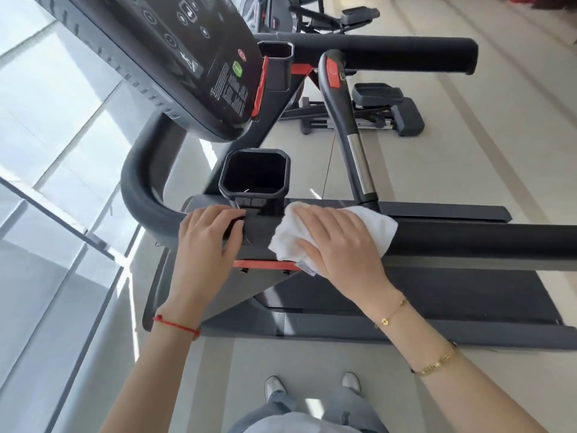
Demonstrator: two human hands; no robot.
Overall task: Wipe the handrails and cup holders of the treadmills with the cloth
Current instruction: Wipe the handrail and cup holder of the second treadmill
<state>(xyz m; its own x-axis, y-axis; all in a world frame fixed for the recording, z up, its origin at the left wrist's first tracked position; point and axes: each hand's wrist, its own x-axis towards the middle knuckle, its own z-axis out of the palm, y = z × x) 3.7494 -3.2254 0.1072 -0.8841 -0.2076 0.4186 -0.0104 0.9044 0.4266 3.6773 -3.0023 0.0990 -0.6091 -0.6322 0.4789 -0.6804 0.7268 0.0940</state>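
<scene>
- White terry cloth lies draped over the near end of the padded black handrail, just where the foam meets the grey console arm, so the wipe is on the rail's root rather than out along its length.
- Right hand lies flat on the cloth with fingers spread and pointing left, palm pressing down; that flat hold looks meant to keep as much fabric as possible against the curved rail.
- Left hand rests on the console arm to the left of the cloth, fingers loosely curved over its top and the fingertips reaching the base of the near cup holder; it holds nothing and seems to be there to brace.
- Near cup holder stands just beyond the two hands, an open black square-sided well with a small pale scrap inside; the cloth is beside its right lower corner, not in it.
- A second cup holder and the far handrail sit on the other side of the control panel, well apart from the cloth.
- My judgement: this is an early stage, with the long rail to the right, both wells and the far side not yet reached.
- Reaching into the well will likely call for bunching the cloth around the fingers rather than pressing flat.
</scene>
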